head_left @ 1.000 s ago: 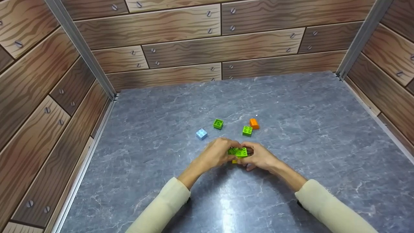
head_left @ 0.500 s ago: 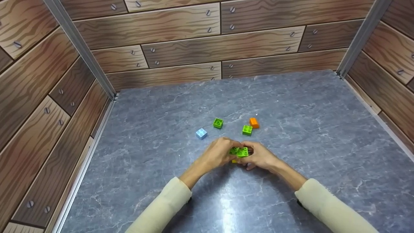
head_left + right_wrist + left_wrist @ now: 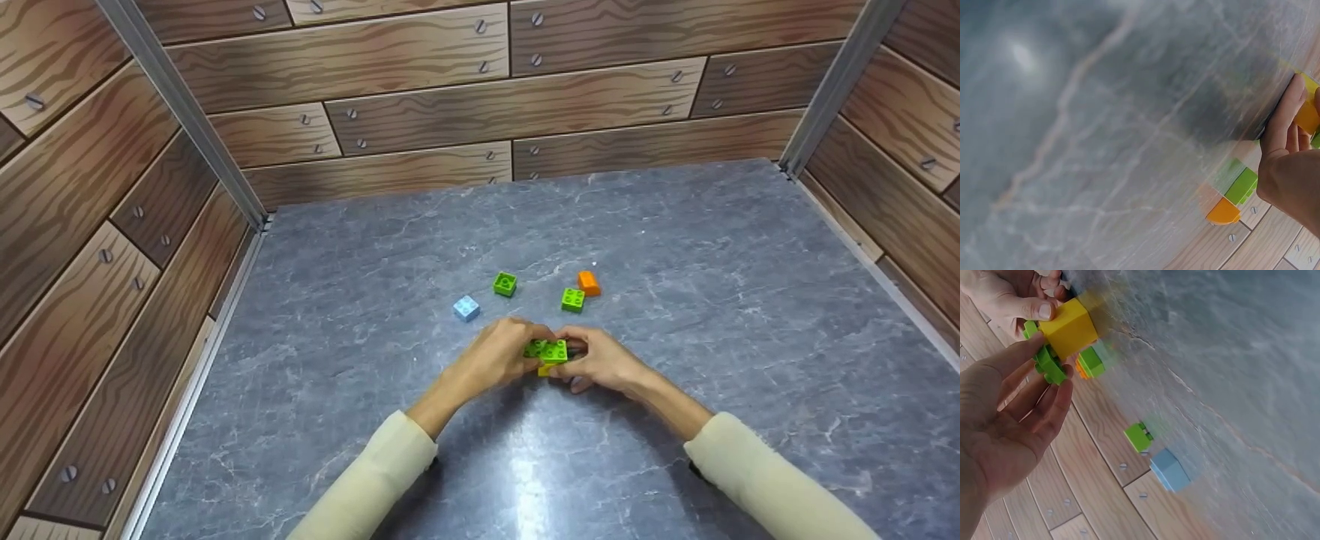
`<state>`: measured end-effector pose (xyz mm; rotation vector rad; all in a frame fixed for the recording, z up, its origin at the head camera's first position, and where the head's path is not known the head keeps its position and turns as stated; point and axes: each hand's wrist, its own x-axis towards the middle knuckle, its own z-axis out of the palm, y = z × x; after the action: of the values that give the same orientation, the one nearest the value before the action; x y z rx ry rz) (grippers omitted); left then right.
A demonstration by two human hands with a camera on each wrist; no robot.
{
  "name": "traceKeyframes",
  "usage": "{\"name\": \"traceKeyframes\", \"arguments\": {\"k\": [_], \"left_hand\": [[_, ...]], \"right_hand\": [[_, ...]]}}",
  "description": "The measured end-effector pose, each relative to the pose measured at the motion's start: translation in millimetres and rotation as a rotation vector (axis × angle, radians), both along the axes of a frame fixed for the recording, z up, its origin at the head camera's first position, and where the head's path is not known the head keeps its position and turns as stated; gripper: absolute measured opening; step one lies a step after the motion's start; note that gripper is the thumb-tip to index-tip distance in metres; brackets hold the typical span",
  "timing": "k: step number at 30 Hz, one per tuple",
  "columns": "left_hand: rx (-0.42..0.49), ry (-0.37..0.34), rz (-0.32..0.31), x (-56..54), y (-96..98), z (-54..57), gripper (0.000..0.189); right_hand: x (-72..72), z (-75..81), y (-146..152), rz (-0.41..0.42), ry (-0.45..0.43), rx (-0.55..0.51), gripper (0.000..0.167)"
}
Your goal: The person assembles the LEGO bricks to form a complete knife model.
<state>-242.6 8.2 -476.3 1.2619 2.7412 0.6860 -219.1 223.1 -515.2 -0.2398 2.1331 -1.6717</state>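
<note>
In the head view my left hand (image 3: 491,354) and right hand (image 3: 609,366) meet near the middle of the table. Between them is a green studded toy brick (image 3: 553,351), with a yellow toy brick (image 3: 1069,329) right against its underside. Thumb and fingers of the left hand pinch the green brick in the left wrist view. The right thumb lies against the yellow brick, and other right fingers curl behind the pair. Fingers hide parts of both bricks, so I cannot tell whether they are fully joined.
Beyond the hands lie a light blue brick (image 3: 466,308), an upturned green brick (image 3: 505,284), a studded green brick (image 3: 573,300) and an orange rounded brick (image 3: 589,283) close beside it. Wood-patterned walls (image 3: 420,120) bound the grey marbled table (image 3: 337,300) at back and sides.
The green brick between the hands has shifted slightly left, and more of the yellow brick shows below it. Both hands keep nearly the same place. The loose bricks have not moved.
</note>
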Motion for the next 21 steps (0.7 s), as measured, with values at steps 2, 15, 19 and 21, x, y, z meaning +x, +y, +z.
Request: {"name": "traceKeyframes", "arguments": {"k": [2,15,19,21], "left_hand": [[-0.001,0.010,0.006,0.6,0.2,-0.6,0.036],[0.035,0.021,-0.029,0.1,1.7,-3.5,0.037],[0.030,0.008,-0.042,-0.8,1.7,-1.9,0.037],[0.022,0.003,-0.043,-0.7,1.2,-1.2,0.037]], "right_hand": [[0.2,0.6,0.3,0.002,0.002,-0.005,0.052],[0.6,0.9,-0.5,-0.007,-0.001,0.025,0.054],[0.6,1.3,-1.0,-0.009,0.007,0.034,0.054],[0.7,1.9,-1.6,-0.007,0.010,0.033,0.054]]}}
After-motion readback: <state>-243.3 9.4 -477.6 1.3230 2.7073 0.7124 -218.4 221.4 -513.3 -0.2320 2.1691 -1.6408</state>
